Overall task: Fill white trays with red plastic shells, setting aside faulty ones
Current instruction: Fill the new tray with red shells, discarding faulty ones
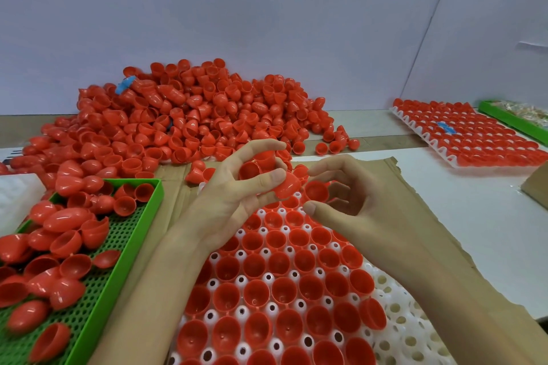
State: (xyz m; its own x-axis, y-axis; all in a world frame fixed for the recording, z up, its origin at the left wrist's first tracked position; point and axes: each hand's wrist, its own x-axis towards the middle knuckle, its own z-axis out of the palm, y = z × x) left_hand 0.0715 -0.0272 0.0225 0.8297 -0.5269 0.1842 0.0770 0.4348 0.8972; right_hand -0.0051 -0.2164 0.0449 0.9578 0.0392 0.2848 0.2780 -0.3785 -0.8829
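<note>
A white tray (397,314) lies in front of me, most of its sockets holding red shells (281,290) with their open side up; sockets along its right edge are bare. Above the tray's far end, my left hand (237,187) grips several red shells (258,166), with one shell (289,185) pinched under its thumb. My right hand (350,195) hovers beside it and holds a single red shell (316,190) in its curled fingers, open side toward me. A big heap of loose red shells (184,118) covers the back of the table.
A green perforated tray (118,255) at the left holds several loose shells. A full white tray (471,136) sits at the back right, with a green tray (510,115) behind it. Brown cardboard (415,216) lies under the work tray. A white wall stands behind the heap.
</note>
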